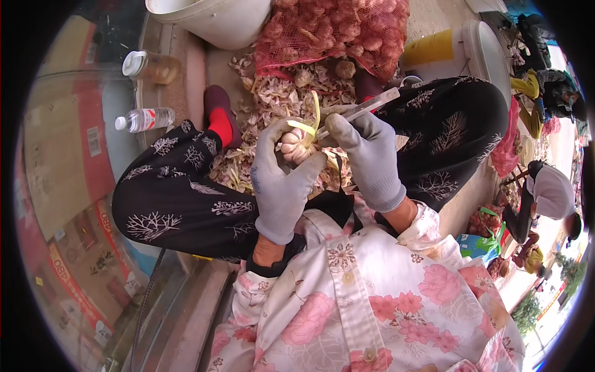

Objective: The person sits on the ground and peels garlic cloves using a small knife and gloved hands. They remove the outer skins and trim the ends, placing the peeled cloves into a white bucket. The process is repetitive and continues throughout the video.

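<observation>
Both hands wear grey knit gloves. My left hand (286,176) holds a garlic bulb (295,146), its cloves partly bared, with pale yellow-green stem strips standing up from it. A slim metal tool (376,104), perhaps a knife, is gripped in my right hand (369,153); its inner end lies at the bulb's stem, where fingers hide part of it. Below the hands, garlic skins (279,100) cover the ground between my feet. Two whole garlic bulbs (345,69) rest on the skins near the mouth of a red mesh sack (334,32) full of garlic.
A white bucket (218,23) stands beyond my left foot, and a white-and-yellow bucket (458,51) beyond my right knee. A lidded jug (158,67) and a water bottle (151,119) are on the ledge by the glass at left. Several people are at far right, among more sacks.
</observation>
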